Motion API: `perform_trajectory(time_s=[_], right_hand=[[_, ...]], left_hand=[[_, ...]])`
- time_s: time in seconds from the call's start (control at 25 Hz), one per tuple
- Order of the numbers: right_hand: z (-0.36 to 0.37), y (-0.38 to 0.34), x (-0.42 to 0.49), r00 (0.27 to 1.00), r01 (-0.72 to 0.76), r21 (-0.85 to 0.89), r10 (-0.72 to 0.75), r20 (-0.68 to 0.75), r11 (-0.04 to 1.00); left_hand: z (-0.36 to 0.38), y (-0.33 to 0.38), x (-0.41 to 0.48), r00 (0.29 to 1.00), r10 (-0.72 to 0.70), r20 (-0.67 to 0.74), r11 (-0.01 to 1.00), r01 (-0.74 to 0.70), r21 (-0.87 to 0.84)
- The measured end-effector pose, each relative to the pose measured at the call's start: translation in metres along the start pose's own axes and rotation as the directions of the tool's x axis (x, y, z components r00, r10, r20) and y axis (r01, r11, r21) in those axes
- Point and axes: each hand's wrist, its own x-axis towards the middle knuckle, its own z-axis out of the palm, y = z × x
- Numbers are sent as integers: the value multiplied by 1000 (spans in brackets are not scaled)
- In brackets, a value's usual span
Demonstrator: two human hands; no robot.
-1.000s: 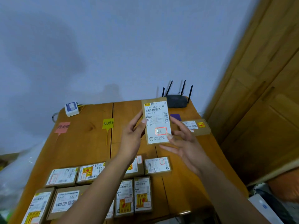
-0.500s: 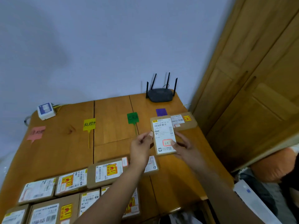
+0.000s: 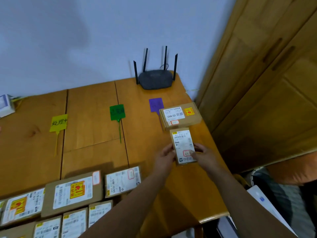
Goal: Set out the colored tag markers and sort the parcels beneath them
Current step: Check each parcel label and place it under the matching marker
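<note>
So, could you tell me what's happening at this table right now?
A person is sorting parcels under coloured tag markers laid on a wooden table. Both hands, left hand and right hand, hold a small labelled parcel flat at the table's right side, just in front of a larger box that lies beside the purple tag. The green tag and yellow tag have nothing beneath them. A batch of unsorted parcels waits along the near edge, and a router sits at the back.

Both hands, left (image 3: 164, 156) & right (image 3: 203, 154), grip small parcel (image 3: 183, 145) on table (image 3: 96, 131), just below larger parcel (image 3: 180, 115) beside purple tag (image 3: 155, 104). Green tag (image 3: 117, 112), yellow tag (image 3: 58, 122) to the left.
</note>
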Motion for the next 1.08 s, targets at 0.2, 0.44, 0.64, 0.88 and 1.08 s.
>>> perform_trajectory(time_s=[0.2, 0.44, 0.64, 0.88, 1.08], right_hand=[[8, 31, 52, 999, -16, -6, 17, 33, 1000], [15, 27, 79, 999, 22, 23, -23, 27, 999], [16, 24, 74, 999, 34, 61, -34, -13, 998], [32, 8, 17, 910, 319, -2, -307, -278, 948], [104, -4, -30, 933, 358, 250, -356, -53, 900]], left_hand=[[11, -22, 45, 996, -74, -49, 997, 72, -25], [8, -24, 59, 997, -75, -18, 995, 74, -64], [3, -20, 56, 997, -78, -1, 991, 78, -112], [-52, -19, 15, 995, -34, -98, 990, 21, -138], [-129, -21, -28, 980, 21, -196, 978, -61, -200]])
